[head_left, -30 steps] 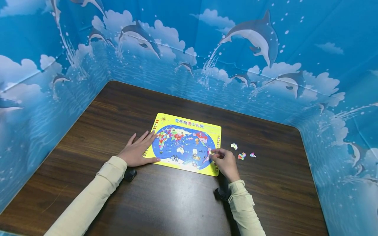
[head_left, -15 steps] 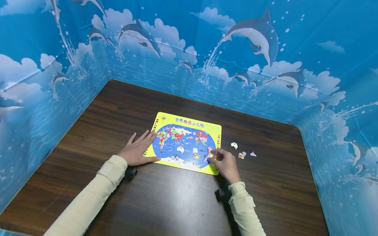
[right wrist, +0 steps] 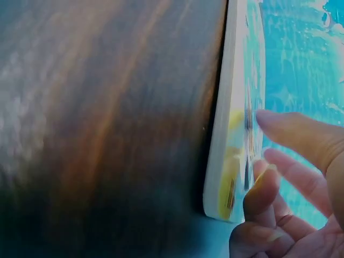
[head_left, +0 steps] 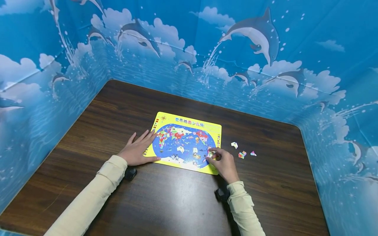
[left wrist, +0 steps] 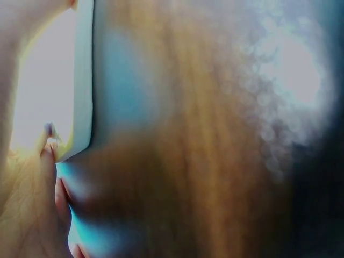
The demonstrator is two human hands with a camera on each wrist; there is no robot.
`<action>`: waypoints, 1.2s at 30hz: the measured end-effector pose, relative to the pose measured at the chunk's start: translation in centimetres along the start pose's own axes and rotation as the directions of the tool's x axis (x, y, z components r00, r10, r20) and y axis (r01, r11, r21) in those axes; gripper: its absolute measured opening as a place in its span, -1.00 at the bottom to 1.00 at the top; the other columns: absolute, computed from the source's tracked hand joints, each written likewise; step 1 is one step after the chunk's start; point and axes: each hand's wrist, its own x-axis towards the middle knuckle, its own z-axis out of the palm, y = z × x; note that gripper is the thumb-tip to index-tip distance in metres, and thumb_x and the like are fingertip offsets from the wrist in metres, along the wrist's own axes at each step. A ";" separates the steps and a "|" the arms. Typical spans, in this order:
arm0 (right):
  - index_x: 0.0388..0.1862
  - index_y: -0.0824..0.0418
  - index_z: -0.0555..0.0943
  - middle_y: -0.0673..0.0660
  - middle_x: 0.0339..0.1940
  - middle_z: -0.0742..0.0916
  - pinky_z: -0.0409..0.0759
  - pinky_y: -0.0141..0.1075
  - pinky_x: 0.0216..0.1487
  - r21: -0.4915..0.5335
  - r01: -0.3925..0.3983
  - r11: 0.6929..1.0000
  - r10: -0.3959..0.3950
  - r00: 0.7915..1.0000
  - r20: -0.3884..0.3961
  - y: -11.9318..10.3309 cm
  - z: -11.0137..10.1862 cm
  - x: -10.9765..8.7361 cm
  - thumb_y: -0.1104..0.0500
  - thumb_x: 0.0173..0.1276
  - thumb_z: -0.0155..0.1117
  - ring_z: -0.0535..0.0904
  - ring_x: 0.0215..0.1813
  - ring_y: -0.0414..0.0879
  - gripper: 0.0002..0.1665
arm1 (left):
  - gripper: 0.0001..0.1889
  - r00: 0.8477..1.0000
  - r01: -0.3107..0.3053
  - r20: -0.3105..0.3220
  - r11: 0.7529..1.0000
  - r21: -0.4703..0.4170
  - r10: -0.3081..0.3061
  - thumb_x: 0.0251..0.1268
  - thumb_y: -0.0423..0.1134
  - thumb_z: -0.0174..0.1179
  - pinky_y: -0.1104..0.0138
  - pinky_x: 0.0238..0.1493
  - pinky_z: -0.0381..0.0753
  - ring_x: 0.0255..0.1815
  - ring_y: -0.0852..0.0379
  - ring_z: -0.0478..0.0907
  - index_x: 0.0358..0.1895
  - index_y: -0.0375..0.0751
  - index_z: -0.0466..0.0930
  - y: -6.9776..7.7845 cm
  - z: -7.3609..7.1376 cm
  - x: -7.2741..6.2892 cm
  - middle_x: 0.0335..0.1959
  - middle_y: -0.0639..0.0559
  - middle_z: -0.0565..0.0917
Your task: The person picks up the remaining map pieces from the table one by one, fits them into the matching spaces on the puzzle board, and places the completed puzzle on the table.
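A yellow-bordered world map puzzle board lies flat on the table. My left hand rests spread over its left edge, fingers straight, thumb along the lower border. At the board's right side, my right hand has thumb and forefinger around a small colourful puzzle piece over the South America area, largely covered by the fingers. In the right wrist view the thumb tip meets the face of the board, and the other fingers curl beside its corner. The left wrist view shows the board's pale side edge beside the hand.
Right of the board lie three loose pieces: a white one, a red and yellow one and a small pink one. Dark wooden table surrounds them. A blue dolphin-print curtain encloses the table's back and sides.
My right thumb and forefinger have shifted slightly left and spread a little farther apart at the piece. The left hand and the loose pieces have stayed put.
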 end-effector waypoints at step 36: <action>0.10 0.18 0.80 0.09 -0.35 0.67 0.50 -0.27 -0.30 -0.132 0.068 0.989 -0.068 0.998 0.007 0.1 0.3 0.4 0.15 0.39 0.48 0.52 -0.34 -0.07 -0.67 | 0.12 1.000 0.000 0.011 1.000 -0.019 0.000 0.29 0.43 0.20 -0.33 0.55 -0.36 0.71 -0.22 -0.16 0.68 -0.24 -0.01 1.0 -1.0 -0.3 0.70 -0.18 -0.01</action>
